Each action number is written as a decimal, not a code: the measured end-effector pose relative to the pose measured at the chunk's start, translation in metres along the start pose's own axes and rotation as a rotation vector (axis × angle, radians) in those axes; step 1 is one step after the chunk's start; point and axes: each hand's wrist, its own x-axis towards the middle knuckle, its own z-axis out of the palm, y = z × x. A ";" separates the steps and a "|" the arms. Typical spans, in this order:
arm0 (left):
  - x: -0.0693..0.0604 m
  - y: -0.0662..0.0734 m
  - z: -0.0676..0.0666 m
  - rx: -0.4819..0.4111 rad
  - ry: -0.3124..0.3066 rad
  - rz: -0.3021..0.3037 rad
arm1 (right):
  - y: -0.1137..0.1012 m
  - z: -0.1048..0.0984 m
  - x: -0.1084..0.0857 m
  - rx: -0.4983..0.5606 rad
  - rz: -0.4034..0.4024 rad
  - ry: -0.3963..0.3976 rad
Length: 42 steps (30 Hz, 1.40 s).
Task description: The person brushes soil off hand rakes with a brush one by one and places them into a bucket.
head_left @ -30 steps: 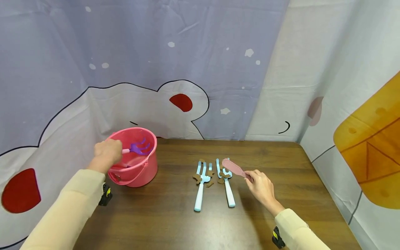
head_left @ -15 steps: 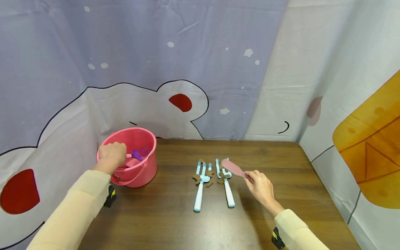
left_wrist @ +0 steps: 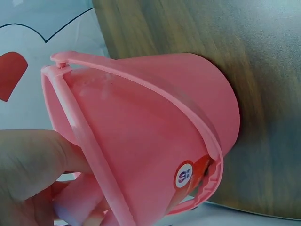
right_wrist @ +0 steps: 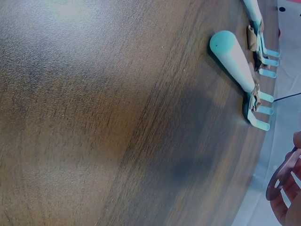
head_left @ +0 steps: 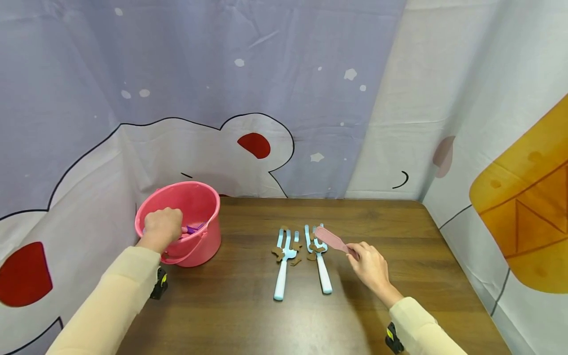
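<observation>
1. Fingers of the left hand [head_left: 161, 226] curl closely round the pink handle of a purple-headed plastic rake [head_left: 192, 230], its head inside the round pink plastic bucket [head_left: 210, 241].
2. Fingers of the right hand [head_left: 371, 267] pinch a flat, pale-pink plastic spatula [head_left: 330, 239], well right of the bucket.
3. Nearer the bucket's right side lie two light-blue, white-handled plastic forks [head_left: 282, 276] among thin brown scraps [head_left: 277, 252].
4. Work looks partway: rake inside the bucket but not yet let go; spatula, forks and scraps outside.

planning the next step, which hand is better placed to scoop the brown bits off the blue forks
Right hand, probably: it holds a flat pink tool near the blue forks and brown bits. The left hand is away at the pink bucket, gripping a handle.
</observation>
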 end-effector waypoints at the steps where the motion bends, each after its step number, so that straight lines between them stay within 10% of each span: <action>1: 0.000 -0.001 0.001 -0.007 0.003 -0.002 | 0.000 0.000 0.000 0.001 -0.002 0.001; 23: -0.015 -0.017 -0.019 -0.073 0.193 -0.027 | 0.000 0.005 -0.001 0.013 0.010 -0.005; 42: -0.025 0.031 -0.022 -0.053 0.340 0.160 | 0.001 0.006 -0.002 0.017 0.005 0.006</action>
